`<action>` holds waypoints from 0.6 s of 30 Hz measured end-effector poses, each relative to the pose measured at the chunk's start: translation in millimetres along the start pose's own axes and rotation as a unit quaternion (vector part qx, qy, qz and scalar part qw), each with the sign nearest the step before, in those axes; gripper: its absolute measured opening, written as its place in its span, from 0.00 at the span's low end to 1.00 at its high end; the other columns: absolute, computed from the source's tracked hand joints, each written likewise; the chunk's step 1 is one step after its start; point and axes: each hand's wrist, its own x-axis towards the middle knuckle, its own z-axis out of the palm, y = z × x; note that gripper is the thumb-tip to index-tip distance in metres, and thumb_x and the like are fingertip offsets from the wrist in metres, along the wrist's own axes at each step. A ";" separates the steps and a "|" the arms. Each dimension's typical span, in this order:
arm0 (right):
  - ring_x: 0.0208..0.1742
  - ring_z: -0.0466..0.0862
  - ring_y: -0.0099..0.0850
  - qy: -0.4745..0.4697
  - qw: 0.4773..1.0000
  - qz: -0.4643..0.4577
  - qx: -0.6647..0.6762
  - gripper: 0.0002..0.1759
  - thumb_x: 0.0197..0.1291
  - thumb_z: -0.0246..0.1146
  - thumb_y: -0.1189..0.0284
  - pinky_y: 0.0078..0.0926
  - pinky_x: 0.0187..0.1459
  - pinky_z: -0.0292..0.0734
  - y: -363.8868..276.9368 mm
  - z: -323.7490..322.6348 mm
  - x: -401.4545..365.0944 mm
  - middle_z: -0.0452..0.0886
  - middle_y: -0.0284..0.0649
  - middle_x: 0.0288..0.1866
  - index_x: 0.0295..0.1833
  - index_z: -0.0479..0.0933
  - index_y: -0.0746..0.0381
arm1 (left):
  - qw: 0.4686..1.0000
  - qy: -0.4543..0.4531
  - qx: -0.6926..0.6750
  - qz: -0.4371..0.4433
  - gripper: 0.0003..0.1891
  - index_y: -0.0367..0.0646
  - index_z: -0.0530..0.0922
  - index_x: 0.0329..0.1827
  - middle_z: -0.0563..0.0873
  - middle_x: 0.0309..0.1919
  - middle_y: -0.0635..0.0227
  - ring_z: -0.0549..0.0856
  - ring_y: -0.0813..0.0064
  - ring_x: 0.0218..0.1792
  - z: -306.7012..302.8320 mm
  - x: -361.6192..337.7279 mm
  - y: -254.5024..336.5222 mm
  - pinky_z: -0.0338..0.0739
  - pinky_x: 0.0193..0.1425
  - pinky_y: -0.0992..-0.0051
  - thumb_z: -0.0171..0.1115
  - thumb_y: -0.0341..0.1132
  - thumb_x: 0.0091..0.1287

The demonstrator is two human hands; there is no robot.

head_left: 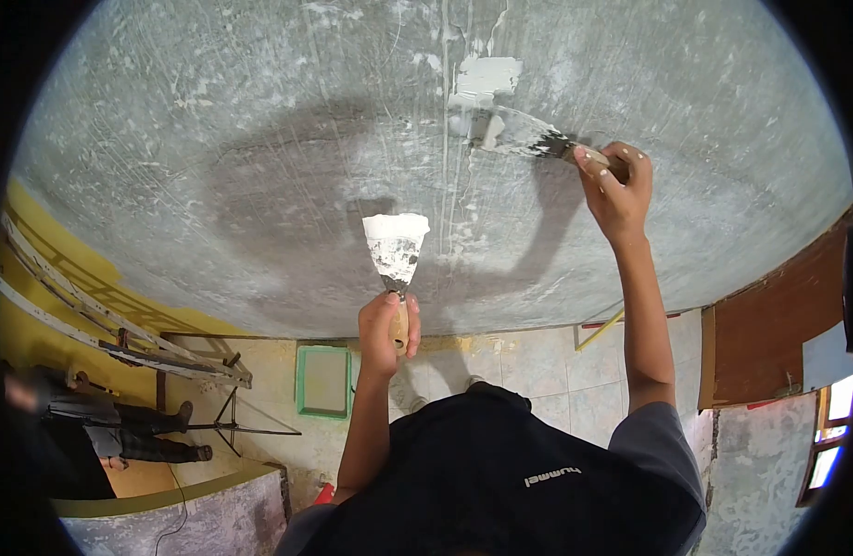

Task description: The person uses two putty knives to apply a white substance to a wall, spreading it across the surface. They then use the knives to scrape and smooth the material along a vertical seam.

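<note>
My left hand point(378, 335) is closed around the wooden handle of a putty knife point(396, 259), held upright with a thick band of white putty along its blade edge. My right hand point(621, 190) grips the wooden handle of a second putty knife point(547, 142). That blade, smeared with putty, points left and lies at the grey wall point(287, 176), just below a patch of fresh white putty point(487, 78). Whether its whole edge touches the wall cannot be made out. Scratches and pale vertical streaks mark the wall.
A green-rimmed tray point(300, 382) stands on the tiled floor point(542, 375) at the wall's foot. To the left are a ladder point(65, 315), a thin metal stand point(230, 426) and another person point(134, 417). A yellow-handled tool point(600, 330) lies right of centre. A brown panel point(760, 324) stands at the right.
</note>
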 end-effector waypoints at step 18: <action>0.48 0.84 0.35 -0.118 0.960 0.124 0.222 0.22 0.56 0.79 0.73 0.27 0.42 0.79 -20.2 -28.3 10.0 0.84 0.38 0.49 0.58 0.90 0.54 | 1.000 0.020 -0.003 0.004 0.22 0.38 0.78 0.40 0.75 0.16 0.66 0.70 0.77 0.10 -1.6 0.3 -4.5 0.62 0.15 0.76 0.48 0.50 0.82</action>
